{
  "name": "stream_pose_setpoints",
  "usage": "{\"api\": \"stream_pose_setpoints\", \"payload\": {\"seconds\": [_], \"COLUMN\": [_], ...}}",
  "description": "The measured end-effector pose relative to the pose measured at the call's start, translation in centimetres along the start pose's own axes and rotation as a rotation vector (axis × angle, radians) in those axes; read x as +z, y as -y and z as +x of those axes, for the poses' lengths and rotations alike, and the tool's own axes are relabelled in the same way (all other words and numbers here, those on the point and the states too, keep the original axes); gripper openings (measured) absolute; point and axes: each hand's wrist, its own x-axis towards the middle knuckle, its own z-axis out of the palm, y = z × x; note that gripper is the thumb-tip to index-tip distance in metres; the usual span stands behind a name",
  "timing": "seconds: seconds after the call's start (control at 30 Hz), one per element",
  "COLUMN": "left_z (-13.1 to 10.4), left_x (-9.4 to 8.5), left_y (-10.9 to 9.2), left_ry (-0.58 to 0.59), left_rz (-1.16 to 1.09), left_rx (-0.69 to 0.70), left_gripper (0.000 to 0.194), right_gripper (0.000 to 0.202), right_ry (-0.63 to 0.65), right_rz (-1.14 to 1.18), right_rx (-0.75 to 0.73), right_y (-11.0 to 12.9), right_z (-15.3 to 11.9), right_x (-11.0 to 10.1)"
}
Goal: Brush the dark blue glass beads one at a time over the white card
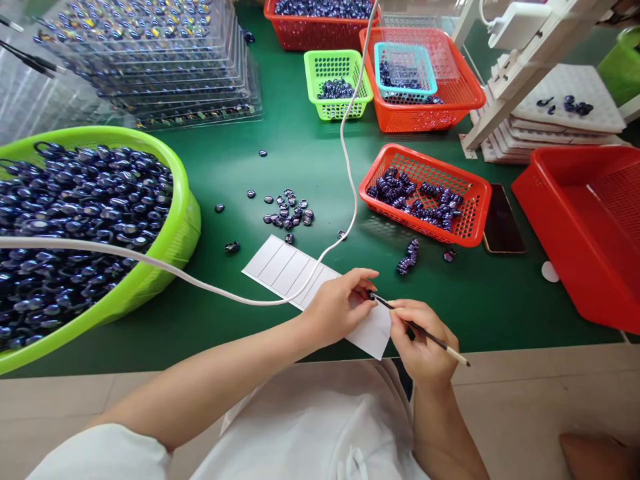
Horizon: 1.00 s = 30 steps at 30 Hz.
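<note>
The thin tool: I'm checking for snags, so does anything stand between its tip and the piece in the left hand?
Nothing visible does: the right hand points the tool straight at the piece pinched in the left hand. The cable crosses the paper farther left, off that path. Tip contact is too small to tell.

Green worktop (310, 143), dark blue pieces (284, 213)

The pieces at the centre of the frame show violet shine and pale bands. In the lower middle, the thin stick (440, 343) is black with a cream end; the paper strip (287, 269) is white, crossed by dark lines. The large basket (191, 217) at left is lime green. At right, the deep bin (555, 247) is red. At the upper right, the smaller tray (433, 70) is turquoise. The cable (250, 301) is white.
</note>
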Motion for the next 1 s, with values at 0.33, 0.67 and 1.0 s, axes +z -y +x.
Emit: {"api": "stream_pose_setpoints", "payload": {"seconds": [0.33, 0.67, 1.0], "left_z": [0.08, 0.05, -0.08], "left_x": [-0.01, -0.11, -0.01], "left_y": [0.18, 0.26, 0.40], "left_ry": [-0.024, -0.004, -0.006], "left_rz": [-0.033, -0.013, 0.002], "left_rx": [-0.006, 0.021, 0.026], "left_gripper": [0.037, 0.039, 0.040], "right_gripper": [0.034, 0.023, 0.016], "right_ry": [-0.010, -0.021, -0.017], "right_rz": [-0.009, 0.043, 0.023], "right_rx": [-0.062, 0.051, 0.112], "right_y": [0.27, 0.20, 0.11], "right_z": [-0.12, 0.02, -0.09], "right_x": [-0.28, 0.08, 0.02]}}
